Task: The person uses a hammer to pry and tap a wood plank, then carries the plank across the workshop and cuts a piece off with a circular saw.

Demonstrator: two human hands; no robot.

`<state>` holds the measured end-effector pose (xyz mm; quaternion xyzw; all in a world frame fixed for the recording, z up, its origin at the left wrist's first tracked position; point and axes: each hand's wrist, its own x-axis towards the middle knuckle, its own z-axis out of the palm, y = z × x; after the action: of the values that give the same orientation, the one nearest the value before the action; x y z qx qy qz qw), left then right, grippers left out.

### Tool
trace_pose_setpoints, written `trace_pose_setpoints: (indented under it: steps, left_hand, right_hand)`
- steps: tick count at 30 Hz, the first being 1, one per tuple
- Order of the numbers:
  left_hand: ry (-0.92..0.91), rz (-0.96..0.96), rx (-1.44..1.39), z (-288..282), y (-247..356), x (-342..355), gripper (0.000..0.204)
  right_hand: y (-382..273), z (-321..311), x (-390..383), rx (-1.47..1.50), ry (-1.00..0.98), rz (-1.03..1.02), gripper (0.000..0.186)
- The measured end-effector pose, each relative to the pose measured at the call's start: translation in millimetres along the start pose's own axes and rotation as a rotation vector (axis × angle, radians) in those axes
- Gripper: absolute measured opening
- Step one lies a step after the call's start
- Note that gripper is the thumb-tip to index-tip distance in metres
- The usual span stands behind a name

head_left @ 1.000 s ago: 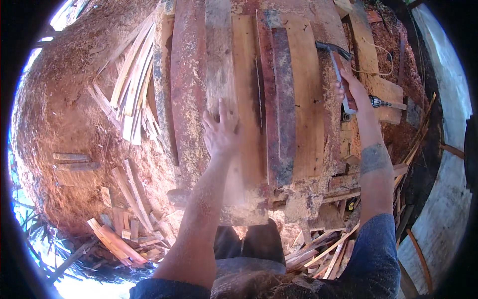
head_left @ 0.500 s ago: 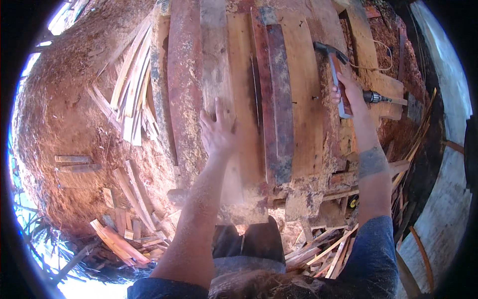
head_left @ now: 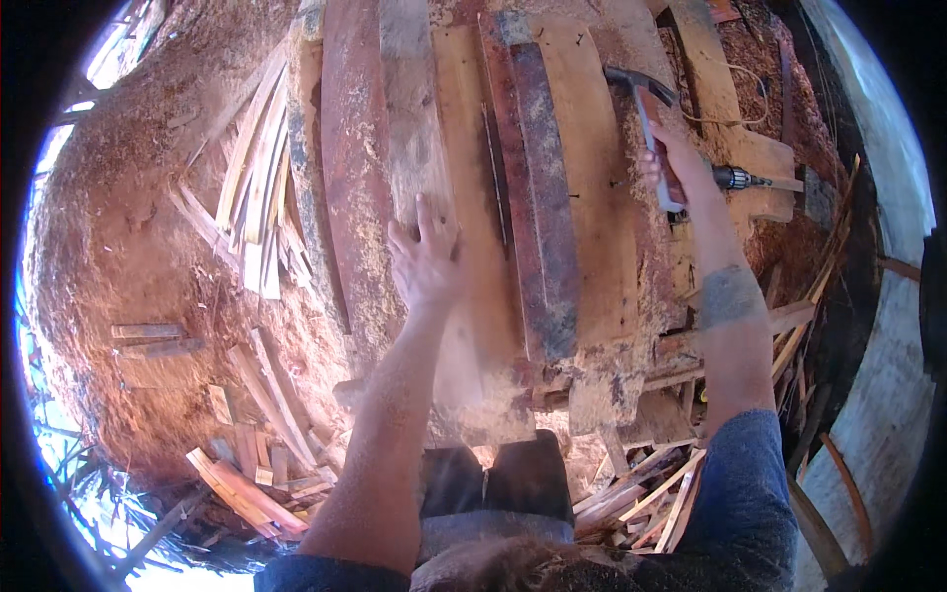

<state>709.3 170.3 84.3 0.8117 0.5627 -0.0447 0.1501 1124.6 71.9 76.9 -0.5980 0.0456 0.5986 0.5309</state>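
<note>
Pressing our left hand flat, fingers spread, on a pale plank, we hold it down among the boards laid side by side on the workbench. Our right hand is wrapped tight around the handle of a claw hammer, whose dark head sits at the far end, just beyond the knuckles, its shaft running near to far like the boards themselves. A dark reddish board lies between the two hands, long axis also running away from us, with a lighter plank to its right. That lighter plank lies just left of the hammer, so the right hand is the nearer one to it, while the left hand is well apart from the hammer. A power drill rests just right of the right hand on a short board. Offcut strips lie scattered on the sawdust-covered ground to the left.
</note>
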Motion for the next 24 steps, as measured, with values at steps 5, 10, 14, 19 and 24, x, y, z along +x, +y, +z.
trace_pose_setpoints:
  steps: [5,10,14,19,24]
  left_hand:
    - [0.011,-0.014,-0.010,-3,-4,-1,0.087]
    - [0.020,0.037,-0.027,-1,-6,1,0.088]
    - [0.004,-0.010,0.007,0,-17,0,0.088]
    - [0.154,0.280,0.196,20,-24,5,0.084]
    - [-0.023,-0.048,-0.074,2,1,4,0.087]
  right_hand:
    - [12,5,-2,-0.170,-0.011,-0.077,0.039]
    - [46,-18,12,-0.928,0.447,-0.313,0.057]
    - [52,-18,6,-1.562,0.598,-0.511,0.072]
    - [30,-109,-10,-1.530,0.703,-0.416,0.051]
    - [37,-212,-7,-2.180,1.018,-0.439,0.051]
